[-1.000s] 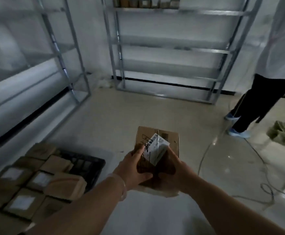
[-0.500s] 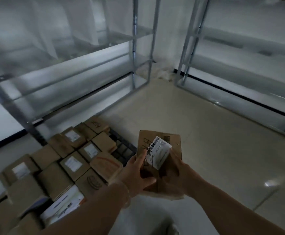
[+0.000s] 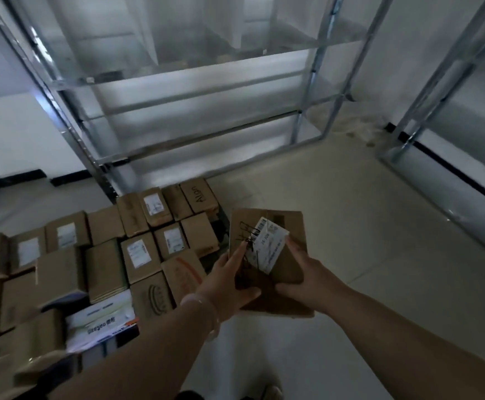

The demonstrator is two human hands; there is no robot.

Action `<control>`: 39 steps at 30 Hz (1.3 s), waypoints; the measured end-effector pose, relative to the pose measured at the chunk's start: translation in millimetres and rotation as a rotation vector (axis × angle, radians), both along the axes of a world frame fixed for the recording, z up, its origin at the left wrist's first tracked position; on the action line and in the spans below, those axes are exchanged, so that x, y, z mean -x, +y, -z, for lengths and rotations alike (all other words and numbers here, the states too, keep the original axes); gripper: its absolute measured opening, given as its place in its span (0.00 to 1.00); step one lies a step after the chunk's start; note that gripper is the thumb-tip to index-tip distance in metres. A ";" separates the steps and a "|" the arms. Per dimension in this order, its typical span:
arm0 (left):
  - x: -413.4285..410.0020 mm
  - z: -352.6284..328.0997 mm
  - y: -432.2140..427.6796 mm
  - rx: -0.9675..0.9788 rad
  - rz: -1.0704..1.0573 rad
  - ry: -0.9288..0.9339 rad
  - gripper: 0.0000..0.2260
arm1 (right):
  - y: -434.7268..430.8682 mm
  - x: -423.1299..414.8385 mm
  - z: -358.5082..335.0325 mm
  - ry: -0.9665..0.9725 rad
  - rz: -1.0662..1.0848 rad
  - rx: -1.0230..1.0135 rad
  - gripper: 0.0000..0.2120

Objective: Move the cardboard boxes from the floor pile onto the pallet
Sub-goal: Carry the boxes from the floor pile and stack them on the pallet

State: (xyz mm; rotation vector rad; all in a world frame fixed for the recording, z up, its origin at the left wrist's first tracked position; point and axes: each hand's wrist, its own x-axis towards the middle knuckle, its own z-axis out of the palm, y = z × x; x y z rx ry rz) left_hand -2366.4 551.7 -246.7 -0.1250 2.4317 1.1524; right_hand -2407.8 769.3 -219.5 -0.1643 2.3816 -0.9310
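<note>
You hold one cardboard box (image 3: 273,255) in the air with both hands, over bare floor (image 3: 365,226) just right of the stacked boxes (image 3: 105,255). Your left hand (image 3: 229,281) grips its left edge, thumb under the lower corner; your right hand (image 3: 307,278) clasps the right side. A white barcode label (image 3: 270,245) sits tilted on the box's top face. The stacked boxes lie in tight rows; a dark pallet (image 3: 219,226) shows at their right edge. Metal shelving (image 3: 206,96) stands behind them. A pale bracelet (image 3: 203,301) circles your left wrist.
</note>
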 end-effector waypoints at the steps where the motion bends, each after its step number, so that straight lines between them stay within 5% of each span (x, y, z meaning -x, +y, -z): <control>1: 6.8 5.7 -2.3 0.001 -0.024 -0.010 0.44 | -3.5 12.9 4.6 -0.018 -0.024 0.003 0.52; 22: 136.5 262.8 -41.4 0.001 -0.369 -0.267 0.41 | -75.2 188.9 280.7 -0.261 -0.193 -0.134 0.52; 34: 169.3 440.2 -42.9 -0.003 -0.630 -0.335 0.43 | -120.3 236.5 464.1 -0.176 -0.297 -0.165 0.45; 39: 170.0 474.8 -40.4 0.242 -0.617 -0.309 0.42 | -131.7 240.9 500.4 -0.109 -0.320 -0.167 0.42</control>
